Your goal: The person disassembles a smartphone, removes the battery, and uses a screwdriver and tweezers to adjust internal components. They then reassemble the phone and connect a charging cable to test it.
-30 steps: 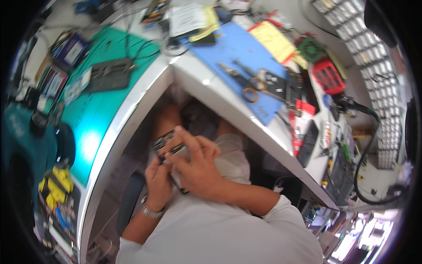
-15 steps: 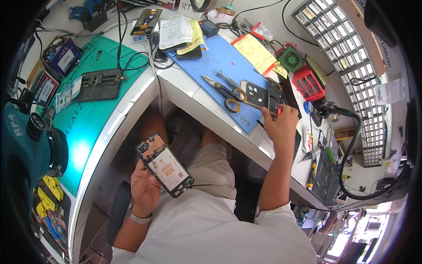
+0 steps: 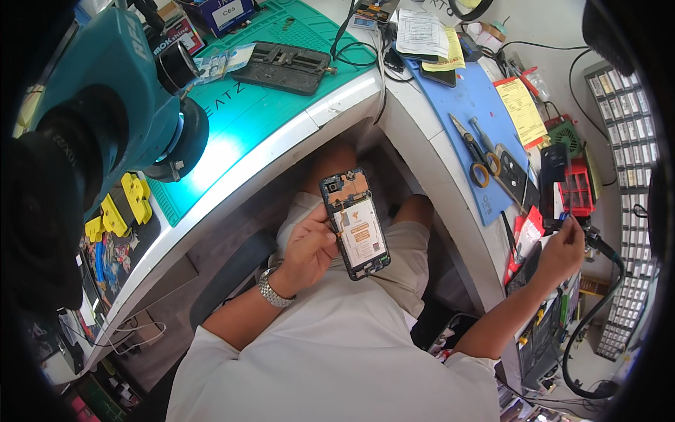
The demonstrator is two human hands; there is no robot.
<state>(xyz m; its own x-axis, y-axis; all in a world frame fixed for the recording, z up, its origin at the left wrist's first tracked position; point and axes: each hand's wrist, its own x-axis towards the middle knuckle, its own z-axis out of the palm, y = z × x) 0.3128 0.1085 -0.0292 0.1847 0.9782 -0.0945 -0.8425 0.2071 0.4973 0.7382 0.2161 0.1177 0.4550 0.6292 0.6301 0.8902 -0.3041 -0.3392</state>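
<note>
A: Where's the phone [image 3: 359, 224]?

B: Near the centre of the dial, over the lap, its cover off and its top leaning between eleven and twelve. The left hand [image 3: 309, 247] comes in from its eight o'clock side, thumb and fingers gripping the long edge.

A: And the right hand [image 3: 562, 247]?

B: Out between three and four, fingertips apparently pinching a dark panel [image 3: 554, 165] that rises above them toward two to three, in front of the red tray [image 3: 579, 186]. The panel's full outline is hard to read there.

A: How would the phone handle?

B: Light, I'd guess, and stiff as a slab — but fragile, with the coppery board [image 3: 356, 184] bare at its twelve o'clock end and the white block [image 3: 363, 235], probably the battery, exposed below. Smooth edges could slip.

A: Best hold, then?

B: By the frame's long sides, as the left hand has it, with no thumb pressing on the board or the block.

A: And the panel?

B: Thin, by its look, and likely to flex — so the rim, not the middle.

A: Anything sharp nearby?

B: Scissors [image 3: 472, 149], about two o'clock on the blue mat [image 3: 438, 95], well apart from the phone.
</note>
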